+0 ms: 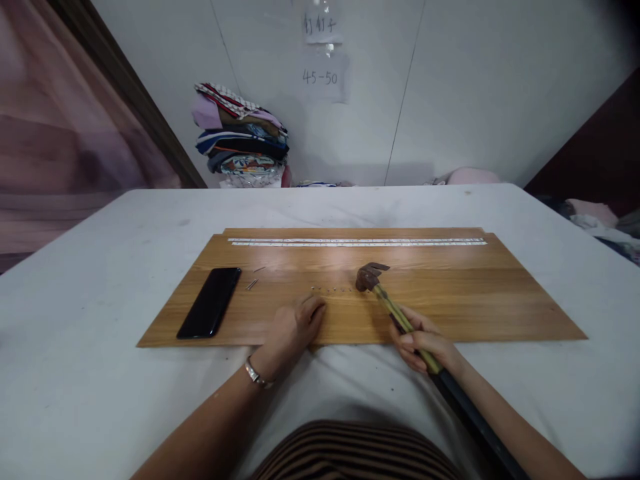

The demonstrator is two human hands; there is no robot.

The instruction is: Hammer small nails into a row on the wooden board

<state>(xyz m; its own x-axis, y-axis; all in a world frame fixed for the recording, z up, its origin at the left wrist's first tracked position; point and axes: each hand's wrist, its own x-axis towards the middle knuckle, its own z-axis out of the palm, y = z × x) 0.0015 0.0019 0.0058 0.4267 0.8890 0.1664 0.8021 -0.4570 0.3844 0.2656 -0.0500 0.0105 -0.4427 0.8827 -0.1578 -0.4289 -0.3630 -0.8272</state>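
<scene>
Two sets of fingers: R hand's (433, 343) wrap the hammer (397, 313) handle, thumb laid along it; L hand's (300, 321) curl under, palm down, can't tell if pinching anything. L wrist w/ bracelet (255, 373); both forearms angle inward. Hammer slants fwd-left, head by R end of a nail row (335, 289) on the board (460, 293); contact unclear. Loose nails (253, 285) lie btwn row & phone (210, 303). Two strips (357, 241) near far edge; table (565, 280) underneath.
</scene>
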